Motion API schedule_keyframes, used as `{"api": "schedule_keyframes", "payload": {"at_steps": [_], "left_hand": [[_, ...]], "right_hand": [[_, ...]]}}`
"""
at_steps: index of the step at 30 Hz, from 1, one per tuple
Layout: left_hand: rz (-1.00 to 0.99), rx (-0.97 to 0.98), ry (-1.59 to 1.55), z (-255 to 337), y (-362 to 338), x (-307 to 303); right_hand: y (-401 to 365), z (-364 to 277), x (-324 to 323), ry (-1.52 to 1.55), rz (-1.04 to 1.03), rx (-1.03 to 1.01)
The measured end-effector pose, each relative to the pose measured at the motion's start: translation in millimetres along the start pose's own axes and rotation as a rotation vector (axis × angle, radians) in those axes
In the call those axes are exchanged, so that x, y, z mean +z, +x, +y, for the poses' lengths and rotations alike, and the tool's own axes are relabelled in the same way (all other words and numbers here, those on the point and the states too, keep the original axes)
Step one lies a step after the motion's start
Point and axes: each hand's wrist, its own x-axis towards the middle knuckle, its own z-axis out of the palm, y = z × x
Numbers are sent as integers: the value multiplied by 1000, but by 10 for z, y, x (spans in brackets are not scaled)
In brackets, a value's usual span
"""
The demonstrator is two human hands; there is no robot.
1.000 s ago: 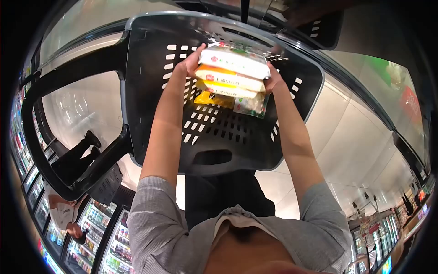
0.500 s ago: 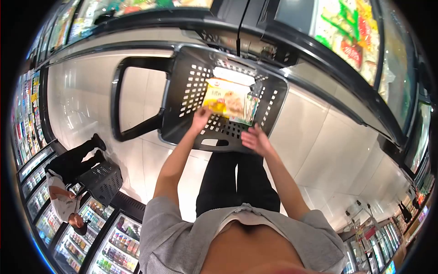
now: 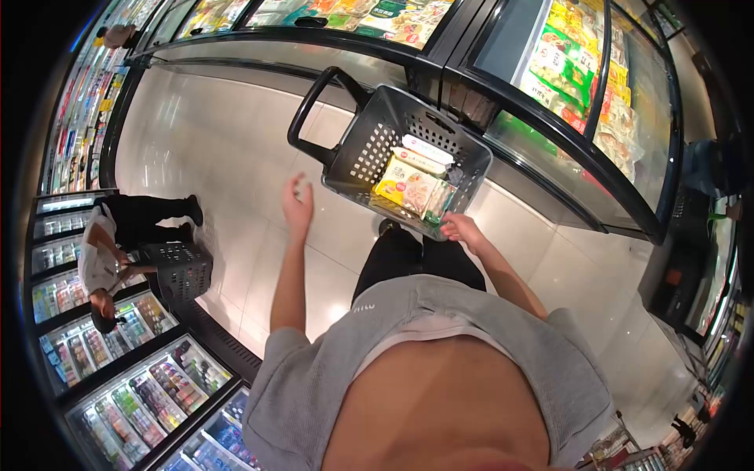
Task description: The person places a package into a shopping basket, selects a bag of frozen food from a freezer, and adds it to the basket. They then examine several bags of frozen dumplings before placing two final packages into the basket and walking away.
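A dark grey shopping basket [image 3: 365,149] with perforated sides stands in front of my legs, its black handle [image 3: 297,125] out to the left. Inside lie a yellow and white food package [image 3: 402,187], white packets [image 3: 426,151] behind it and a green-and-clear packet [image 3: 437,202] at its right. My left hand [image 3: 298,206] is held apart from the basket, below the handle, fingers spread and slightly bent with nothing in them. At the basket's near right corner is my right hand [image 3: 463,230], fingers loosely bent by the rim. Whether they touch it is hard to see.
Glass-topped freezers [image 3: 550,141] holding bagged food run along the far side and right. To the left, a person [image 3: 102,259] with another grey basket [image 3: 182,271] stands by glass-fronted drink coolers [image 3: 149,392]. Pale tiles [image 3: 212,133] cover the floor.
My left hand has come out of the basket and moved left, away from the yellow package. The basket appears turned and farther from me. My right hand is closer to its near corner.
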Motion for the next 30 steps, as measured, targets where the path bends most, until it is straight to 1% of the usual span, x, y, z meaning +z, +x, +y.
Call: {"api": "schedule_keyframes", "payload": {"at_steps": [2,3,5,8,9,11,12,13,15,16,17,19,22,23,25,27,28,29,30], "left_hand": [[109,-54,6,-30,379,-102],[146,-64,1,-66,576,-101],[86,-59,-122,-21,927,-104],[-173,-73,-168,-249,1490,122],[-346,-136,-55,-177,1631,133],[-395,64,62,-180,1765,286],[-446,71,209,-72,1749,279],[-448,169,236,-59,1734,285],[-516,251,287,-69,1780,245],[-550,300,279,-73,1807,222],[-586,340,275,-83,1810,178],[-692,347,305,16,1818,58],[-832,379,320,139,1831,-137],[-913,362,308,196,1913,-149],[-990,367,265,133,1971,-182],[-1082,378,192,193,1976,-326],[-1162,344,153,262,1977,-424],[-1183,432,23,-2,2048,-230],[-1211,421,-44,8,2044,-278]], "right_hand": [[-74,-11,-49,-20,113,-103],[-133,1,-60,-7,143,-107],[-295,62,-42,34,209,-112],[-488,408,56,92,357,-127],[-507,527,88,108,411,-141],[-637,835,245,156,527,-133],[-701,1032,349,186,584,-132],[-772,1223,478,218,639,-134],[-937,1588,807,300,714,-98],[-1019,1737,981,412,725,-48],[-1111,1899,1162,520,728,11],[-1218,2160,1542,627,770,85],[-1192,2389,1974,699,765,87],[-1137,2353,2040,708,786,98],[-1022,2099,2241,712,841,75],[-792,1820,2347,643,887,17],[-684,1596,2415,586,926,-25],[-587,1301,2517,530,964,-66],[-552,975,2628,459,966,-133]]}}
